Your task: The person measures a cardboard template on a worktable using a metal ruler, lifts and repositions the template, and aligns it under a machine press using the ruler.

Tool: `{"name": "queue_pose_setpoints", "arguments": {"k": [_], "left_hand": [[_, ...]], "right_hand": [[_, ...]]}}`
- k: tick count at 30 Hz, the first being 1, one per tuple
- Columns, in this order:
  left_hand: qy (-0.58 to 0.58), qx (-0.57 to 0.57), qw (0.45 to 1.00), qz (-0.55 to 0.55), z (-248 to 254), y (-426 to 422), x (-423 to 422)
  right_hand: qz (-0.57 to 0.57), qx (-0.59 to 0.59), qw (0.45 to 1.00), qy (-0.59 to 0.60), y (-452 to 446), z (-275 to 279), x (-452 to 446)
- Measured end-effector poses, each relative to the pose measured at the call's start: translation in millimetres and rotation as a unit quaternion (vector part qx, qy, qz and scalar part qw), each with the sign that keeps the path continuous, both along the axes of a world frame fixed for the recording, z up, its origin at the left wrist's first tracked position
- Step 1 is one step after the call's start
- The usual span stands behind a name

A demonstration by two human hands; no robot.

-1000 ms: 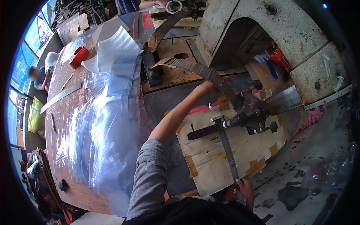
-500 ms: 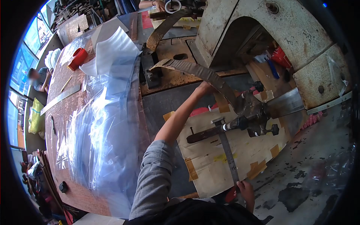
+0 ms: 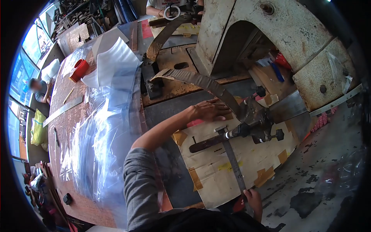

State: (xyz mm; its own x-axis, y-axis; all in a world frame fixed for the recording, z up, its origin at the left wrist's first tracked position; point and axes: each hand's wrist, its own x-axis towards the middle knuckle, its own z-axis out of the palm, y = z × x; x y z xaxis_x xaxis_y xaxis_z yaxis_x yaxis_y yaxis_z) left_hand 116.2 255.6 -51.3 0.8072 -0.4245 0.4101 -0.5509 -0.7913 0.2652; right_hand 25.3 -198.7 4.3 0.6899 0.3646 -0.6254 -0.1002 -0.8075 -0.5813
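Observation:
My left hand (image 3: 210, 111) lies palm down with its fingers stretched out, near the far edge of a tan board (image 3: 210, 179) patched with brown tape. Just beyond those fingers arches a curved strap (image 3: 210, 86) wrapped in brown tape, joined to a dark metal clamp head (image 3: 253, 120). My right hand (image 3: 254, 201) is closed around the near end of a long flat metal bar (image 3: 234, 164). The bar crosses the board and has a short crosspiece at its far end. Over that end reaches the clamp's dark handle (image 3: 206, 144).
A heavy off-white machine frame (image 3: 309, 50) stands at the right. Clear plastic sheets (image 3: 104, 147) cover much of the brown table on the left, with a red tape roll (image 3: 80, 69) and a steel ruler (image 3: 63, 111). Another person's hands (image 3: 164, 12) are by the far machine; a person (image 3: 40, 91) sits at left.
My left hand has come away from under the curved strap toward me and now lies flat with fingers spread. My right hand still grips the bar. The view has shifted slightly.

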Motion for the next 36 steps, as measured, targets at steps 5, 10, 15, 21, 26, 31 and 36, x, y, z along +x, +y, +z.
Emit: {"name": "queue_pose_setpoints", "arguments": {"k": [5,10,15,21,26,31,36], "left_hand": [[0.108,0.095,0.989,0.032,23.3,17.9,11.7],[0.061,0.107,0.974,0.190,-21.0,27.4,49.4],[-0.125,0.180,0.938,0.268,-26.8,25.2,43.8],[0.080,0.163,0.935,0.306,37.2,17.6,-49.6],[0.051,-0.264,0.858,0.437,94.9,-42.3,-143.1],[0.089,-0.275,0.906,0.310,72.9,-159.1,-197.7],[0.152,-0.061,0.970,0.181,33.4,-204.5,-207.9]], "right_hand": [[0.005,-0.022,1.000,-0.004,-2.7,-2.0,0.0],[0.016,-0.031,0.999,-0.019,0.0,0.2,-1.1],[0.029,0.000,0.999,-0.045,-7.6,-10.5,-3.1],[-0.022,0.086,0.995,-0.039,-24.0,-48.7,-8.9],[-0.030,0.106,0.994,-0.026,-2.5,-23.5,-14.9],[-0.019,0.084,0.995,-0.044,-2.2,-22.6,-13.9],[-0.010,0.067,0.994,-0.081,-1.9,-26.6,-16.1]]}}
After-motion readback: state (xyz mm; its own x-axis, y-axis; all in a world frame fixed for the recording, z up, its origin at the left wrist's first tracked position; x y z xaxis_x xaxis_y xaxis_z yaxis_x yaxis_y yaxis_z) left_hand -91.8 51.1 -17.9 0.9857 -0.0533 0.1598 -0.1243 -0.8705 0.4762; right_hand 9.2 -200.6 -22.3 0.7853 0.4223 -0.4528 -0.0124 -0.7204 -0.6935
